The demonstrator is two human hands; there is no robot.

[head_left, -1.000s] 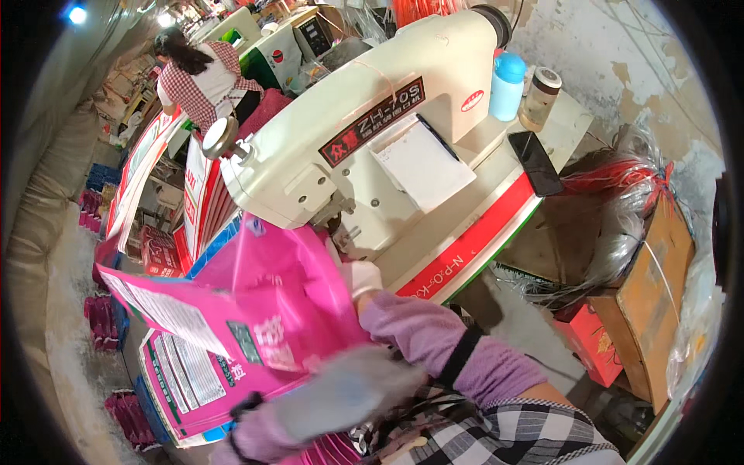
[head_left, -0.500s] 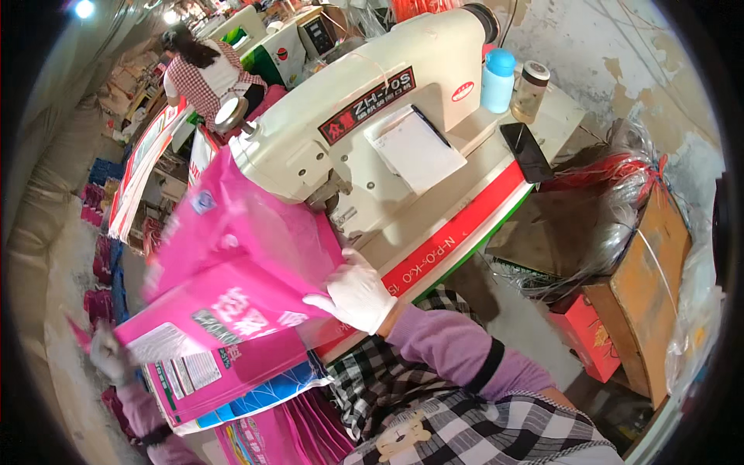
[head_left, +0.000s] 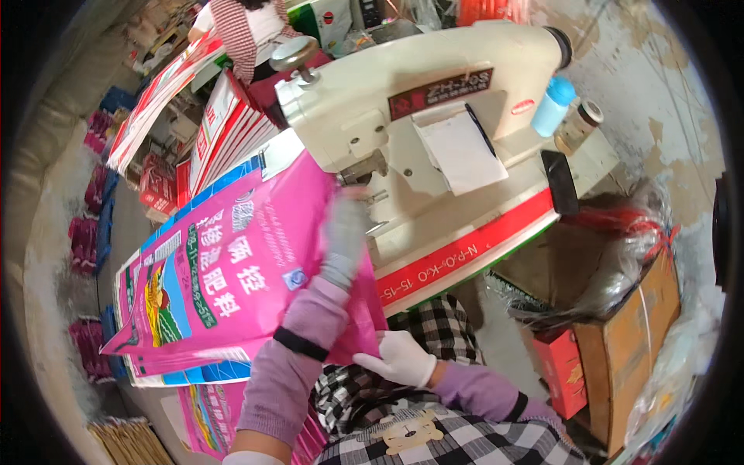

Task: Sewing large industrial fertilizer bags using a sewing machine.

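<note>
A pink printed woven bag lies flat in front of me on a stack of blue-and-white bags, its right edge close to the sewing head. My left hand, in a greyish glove, reaches across the bag's right part beside the needle area. Motion smears its fingers, so their grip cannot be made out. At the bag's near right corner, my right hand in a white glove holds the edge, thumb on top. The cream industrial sewing machine stands just beyond both hands.
On the machine bed rest a notepad with a pen, a phone, a blue bottle and a jar. A cardboard box and red box stand right. Red-and-white bags and another person are beyond.
My left hand has swung from the bag's far left end across to its right side. The bag, lifted and folded before, now lies flat. My right hand sits lower, at the near corner.
</note>
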